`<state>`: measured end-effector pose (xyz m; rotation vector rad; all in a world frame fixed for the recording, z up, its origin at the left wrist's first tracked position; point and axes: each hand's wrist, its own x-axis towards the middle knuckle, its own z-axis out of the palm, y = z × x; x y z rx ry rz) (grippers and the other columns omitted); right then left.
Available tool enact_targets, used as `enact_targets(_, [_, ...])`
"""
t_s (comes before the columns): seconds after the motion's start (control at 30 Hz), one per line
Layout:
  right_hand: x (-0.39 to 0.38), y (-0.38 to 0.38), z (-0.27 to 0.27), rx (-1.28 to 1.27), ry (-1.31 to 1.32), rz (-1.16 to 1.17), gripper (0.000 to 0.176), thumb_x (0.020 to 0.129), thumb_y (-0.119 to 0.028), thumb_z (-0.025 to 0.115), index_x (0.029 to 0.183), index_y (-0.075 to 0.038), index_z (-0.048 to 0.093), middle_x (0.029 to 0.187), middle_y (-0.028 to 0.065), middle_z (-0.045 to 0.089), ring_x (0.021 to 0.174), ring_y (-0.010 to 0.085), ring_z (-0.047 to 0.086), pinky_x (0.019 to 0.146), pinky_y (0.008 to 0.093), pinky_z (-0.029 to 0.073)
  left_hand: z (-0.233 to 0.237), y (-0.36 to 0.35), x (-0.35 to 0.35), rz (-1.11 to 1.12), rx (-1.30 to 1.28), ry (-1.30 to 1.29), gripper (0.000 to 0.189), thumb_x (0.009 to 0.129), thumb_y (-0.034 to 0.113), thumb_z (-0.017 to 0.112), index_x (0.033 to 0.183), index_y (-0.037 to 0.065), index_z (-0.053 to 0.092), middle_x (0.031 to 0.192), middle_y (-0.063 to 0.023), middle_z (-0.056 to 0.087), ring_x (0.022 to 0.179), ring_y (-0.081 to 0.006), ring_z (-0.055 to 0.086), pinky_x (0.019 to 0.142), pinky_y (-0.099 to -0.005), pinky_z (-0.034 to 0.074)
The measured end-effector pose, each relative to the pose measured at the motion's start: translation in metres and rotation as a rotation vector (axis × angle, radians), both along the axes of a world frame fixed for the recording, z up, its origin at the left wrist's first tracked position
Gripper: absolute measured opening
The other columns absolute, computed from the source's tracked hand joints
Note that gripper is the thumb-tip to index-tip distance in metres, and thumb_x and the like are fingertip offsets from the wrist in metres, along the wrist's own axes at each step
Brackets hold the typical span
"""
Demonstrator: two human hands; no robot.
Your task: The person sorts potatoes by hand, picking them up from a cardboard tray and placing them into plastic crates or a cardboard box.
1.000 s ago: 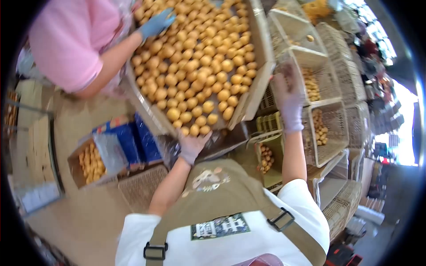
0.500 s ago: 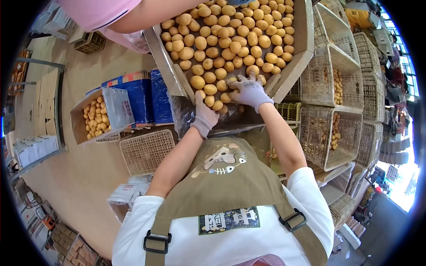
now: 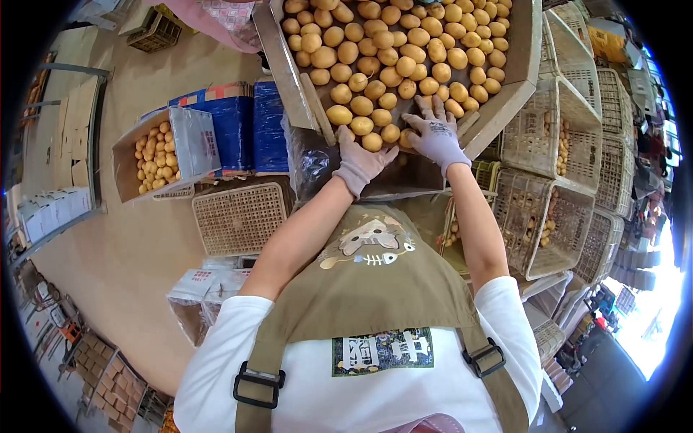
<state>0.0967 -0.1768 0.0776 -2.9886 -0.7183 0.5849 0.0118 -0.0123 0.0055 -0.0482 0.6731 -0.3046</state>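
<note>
Many round yellow-brown fruits or potatoes [image 3: 390, 76] lie in a wooden-edged sorting tray [image 3: 498, 108]. At the tray's lower opening, my left hand [image 3: 361, 162], in a pale glove, has its fingers spread beside the nearest ones. My right hand [image 3: 437, 139], also gloved, rests with fingers apart against the produce at the tray's lower right. Neither hand is closed round a piece. Under the opening, between my hands and my apron, is a dark box [image 3: 404, 189] with plastic at its left; its inside is mostly hidden.
To the left stand an open carton [image 3: 196, 144] of the same produce, blue-wrapped boxes [image 3: 271, 130] and an upturned plastic crate [image 3: 240, 220]. Stacked crates [image 3: 530, 137] line the right. Another person's pink clothing [image 3: 209, 22] shows at the top left.
The view has shifted, with the tray now higher and further right. Several pieces at the opening are gone from beside my left hand, whose fingers have spread. The other person's arm has left the view.
</note>
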Motion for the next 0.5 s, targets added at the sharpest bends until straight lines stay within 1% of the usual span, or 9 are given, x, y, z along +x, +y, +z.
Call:
enact_targets(0.07, [-0.003,-0.003,-0.006,0.035,-0.064,0.017,0.042,0.086,-0.036,0.058,0.126,-0.028,0.067,0.154,0.0072,0.041,0.148,0.0373,0.023,0.116,0.0604,0.017,-0.001,0.000,-0.001,-0.004,0.003,-0.015,0.081,0.088,0.075,0.036,0.144,0.016,0.041,0.148,-0.0101,0.044,0.131,-0.0365,0.046,0.105,-0.0621,0.038])
enact_targets(0.13, [-0.001,0.002,-0.014,0.125,-0.140,-0.014,0.040,0.086,-0.036,0.058,0.124,-0.026,0.067,0.145,0.0090,0.049,0.139,0.0374,0.037,0.113,0.0575,0.025,-0.008,0.000,-0.002,0.000,-0.017,-0.069,0.081,0.089,0.075,0.034,0.143,0.016,0.041,0.147,-0.0109,0.044,0.130,-0.0368,0.047,0.104,-0.0611,0.040])
enact_targets(0.17, [0.000,0.007,-0.018,0.170,-0.181,-0.030,0.039,0.086,-0.036,0.058,0.123,-0.025,0.067,0.141,0.0099,0.054,0.135,0.0375,0.044,0.111,0.0561,0.029,-0.010,0.000,-0.002,-0.008,-0.016,-0.042,0.081,0.089,0.075,0.033,0.144,0.016,0.040,0.148,-0.0121,0.043,0.131,-0.0373,0.046,0.104,-0.0610,0.041])
enact_targets(0.2, [0.002,0.025,-0.003,0.329,-0.106,-0.120,0.041,0.088,-0.036,0.056,0.125,-0.022,0.064,0.130,0.0118,0.059,0.118,0.0378,0.058,0.101,0.0509,0.041,-0.012,-0.001,-0.002,-0.017,-0.015,-0.016,0.081,0.090,0.075,0.032,0.145,0.016,0.039,0.148,-0.0132,0.043,0.132,-0.0378,0.046,0.103,-0.0610,0.042])
enact_targets(0.27, [0.006,0.063,0.014,0.393,0.119,-0.197,0.043,0.089,-0.036,0.053,0.129,-0.022,0.061,0.128,0.0159,0.059,0.112,0.0371,0.062,0.094,0.0457,0.048,-0.009,-0.001,-0.002,-0.004,-0.051,0.017,0.082,0.090,0.075,0.032,0.147,0.016,0.036,0.150,-0.0154,0.040,0.134,-0.0390,0.044,0.103,-0.0612,0.043])
enact_targets(0.33, [0.010,0.095,0.012,0.240,0.086,-0.198,0.053,0.089,-0.035,0.053,0.141,-0.022,0.052,0.122,0.0212,0.062,0.110,0.0409,0.061,0.094,0.0457,0.049,0.002,-0.001,-0.003,0.033,-0.122,0.029,0.084,0.090,0.075,0.033,0.149,0.015,0.033,0.151,-0.0174,0.038,0.136,-0.0402,0.042,0.104,-0.0618,0.043])
enact_targets(0.37, [0.012,0.103,0.000,0.289,0.027,-0.241,0.052,0.088,-0.037,0.056,0.137,-0.021,0.054,0.118,0.0221,0.063,0.109,0.0393,0.062,0.093,0.0448,0.050,-0.003,-0.002,-0.004,0.063,-0.123,-0.014,0.085,0.090,0.074,0.035,0.151,0.015,0.029,0.153,-0.0183,0.034,0.139,-0.0412,0.037,0.107,-0.0636,0.039])
enact_targets(0.47, [0.025,0.096,-0.002,0.313,0.160,-0.284,0.051,0.086,-0.039,0.058,0.133,-0.018,0.055,0.119,0.0216,0.063,0.109,0.0400,0.062,0.094,0.0449,0.049,-0.018,-0.003,-0.005,0.070,-0.141,-0.040,0.085,0.089,0.074,0.036,0.150,0.014,0.030,0.153,-0.0175,0.035,0.139,-0.0410,0.037,0.108,-0.0636,0.039])
enact_targets(0.5, [0.027,0.088,-0.022,0.461,0.133,-0.370,0.048,0.085,-0.036,0.064,0.126,-0.013,0.056,0.109,0.0146,0.067,0.105,0.0321,0.065,0.091,0.0402,0.050,-0.017,-0.003,-0.005,0.058,-0.129,-0.016,0.085,0.089,0.074,0.036,0.150,0.015,0.031,0.153,-0.0169,0.035,0.139,-0.0407,0.037,0.108,-0.0635,0.038])
